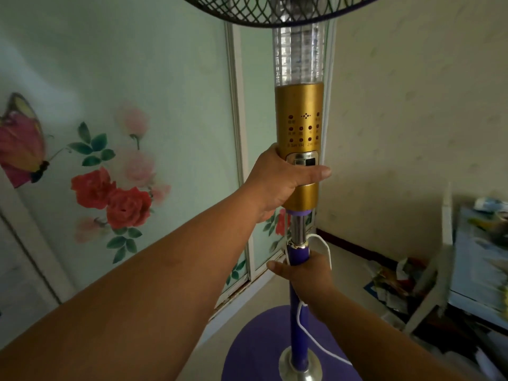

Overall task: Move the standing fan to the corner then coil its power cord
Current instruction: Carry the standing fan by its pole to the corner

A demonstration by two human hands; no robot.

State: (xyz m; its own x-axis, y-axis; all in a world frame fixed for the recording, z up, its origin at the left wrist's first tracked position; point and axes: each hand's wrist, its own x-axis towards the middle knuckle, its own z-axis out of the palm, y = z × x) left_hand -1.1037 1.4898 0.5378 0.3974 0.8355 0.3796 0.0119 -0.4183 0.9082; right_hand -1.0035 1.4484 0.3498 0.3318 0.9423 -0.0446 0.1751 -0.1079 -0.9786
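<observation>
Left hand [277, 182] wraps the standing fan [299, 149] at its gold control section; right hand [308, 273] grips the purple pole lower, pinning the white power cord [303, 329] too. Fan is near the far corner. Risks: slack cord snagging under the base [247, 350], top-heavy tilt, bumping clutter [395, 279] right.

1. Dim, soft indoor light, greenish cast; no hard shadows.
2. Small glare on the fan's clear tube [301, 55].
3. Wide-angle bending at edges.
4. Right-side clutter [412, 281] and forearms blurred; center fairly sharp.
</observation>
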